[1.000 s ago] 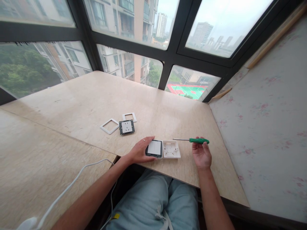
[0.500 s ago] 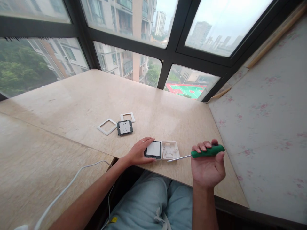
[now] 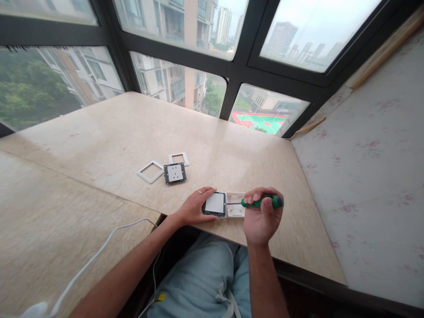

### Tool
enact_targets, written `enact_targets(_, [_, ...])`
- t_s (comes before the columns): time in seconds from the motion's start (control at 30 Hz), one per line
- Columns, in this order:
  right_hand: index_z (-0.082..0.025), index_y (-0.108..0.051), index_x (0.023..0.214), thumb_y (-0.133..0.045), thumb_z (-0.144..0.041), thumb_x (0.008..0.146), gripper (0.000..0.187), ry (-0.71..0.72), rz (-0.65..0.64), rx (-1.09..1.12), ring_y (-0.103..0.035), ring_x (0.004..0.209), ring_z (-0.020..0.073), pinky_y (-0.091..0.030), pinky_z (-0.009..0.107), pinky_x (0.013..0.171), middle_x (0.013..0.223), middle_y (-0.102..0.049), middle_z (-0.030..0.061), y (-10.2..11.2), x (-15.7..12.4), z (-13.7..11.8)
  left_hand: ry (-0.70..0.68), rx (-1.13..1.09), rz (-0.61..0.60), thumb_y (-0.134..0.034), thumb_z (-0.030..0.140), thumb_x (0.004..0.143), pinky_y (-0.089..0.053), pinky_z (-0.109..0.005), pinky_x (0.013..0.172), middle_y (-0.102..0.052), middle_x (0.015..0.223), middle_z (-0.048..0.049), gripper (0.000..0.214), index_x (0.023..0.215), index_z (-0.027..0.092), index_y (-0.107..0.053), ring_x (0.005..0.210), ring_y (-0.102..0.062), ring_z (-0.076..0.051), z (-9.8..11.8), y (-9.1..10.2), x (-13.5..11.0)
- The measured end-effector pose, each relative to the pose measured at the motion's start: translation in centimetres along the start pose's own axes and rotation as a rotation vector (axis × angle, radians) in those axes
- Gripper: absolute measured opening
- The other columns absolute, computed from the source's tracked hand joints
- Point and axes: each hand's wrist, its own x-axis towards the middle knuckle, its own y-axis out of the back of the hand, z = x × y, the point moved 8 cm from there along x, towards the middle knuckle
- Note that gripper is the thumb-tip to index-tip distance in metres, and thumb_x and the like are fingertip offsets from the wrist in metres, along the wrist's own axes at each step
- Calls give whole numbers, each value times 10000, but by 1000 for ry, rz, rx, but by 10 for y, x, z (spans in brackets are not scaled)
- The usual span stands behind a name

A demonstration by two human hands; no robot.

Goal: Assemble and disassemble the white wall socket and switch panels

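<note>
While the L hand lay on the switch module at the sill near edge, fingers apart, the R hand was clamped on the screwdriver, tip at the module's rt. rim, shaft across the adjoining back box.

Left hand flat, right hand clenched.

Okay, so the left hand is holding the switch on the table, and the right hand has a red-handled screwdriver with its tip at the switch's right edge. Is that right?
Not quite: the screwdriver has a green handle, not red, as the head view shows. The rest stands: the left hand holds the switch, and the right hand has the tip at its right edge.
</note>
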Motion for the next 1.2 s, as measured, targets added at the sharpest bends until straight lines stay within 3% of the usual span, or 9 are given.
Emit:
enact_targets(0.53, [-238,-609,908,-679,-350,850,145,-4,9,-5,-496,620,113,-414,269,604,707,-526,-41,9,-3,5,-13,-111,10,-829,566,657,-411,-447,1103,-516,1395,-132,848,1345,213,-482,1293,-500,-315,0,3,2])
enact_targets(0.73, [-237,-590,856,-652,-299,857,87,-85,27,-20,-563,689,130,-486,307,694,754,-591,-21,20,3,11,21,-189,-10,-847,525,646,-415,-440,1096,-526,1375,-105,825,1334,233,-498,1280,-509,-312,0,6,3])
enact_targets(0.83, [-232,-611,852,-695,-296,824,110,-184,43,-151,-624,797,149,-522,330,762,874,-653,7,40,8,12,25,-205,-17,-848,502,648,-411,-440,1102,-524,1373,-102,809,1326,226,-503,1282,-507,-309,1,8,4])
enact_targets(0.93, [-220,-661,857,-771,-339,764,187,-316,30,-321,-651,830,159,-543,294,709,956,-676,32,69,11,8,26,-199,-17,-847,486,650,-409,-449,1104,-526,1368,-106,803,1322,221,-497,1280,-509,-308,1,7,4])
enact_targets(1.1, [-199,-712,894,-816,-457,695,342,-544,-168,-725,-669,645,165,-564,288,581,904,-731,59,105,7,-3,12,-88,-29,-818,415,694,-413,-455,1103,-525,1370,-135,739,1310,190,-478,1291,-499,-306,8,9,4])
enact_targets(1.2, [-176,-732,948,-701,-579,767,443,-688,-351,-941,-628,519,166,-530,274,473,671,-696,35,107,-3,-3,-23,86,-39,-805,426,697,-360,-488,1139,-537,1371,-154,708,1282,172,-496,1359,-423,-343,20,11,7])
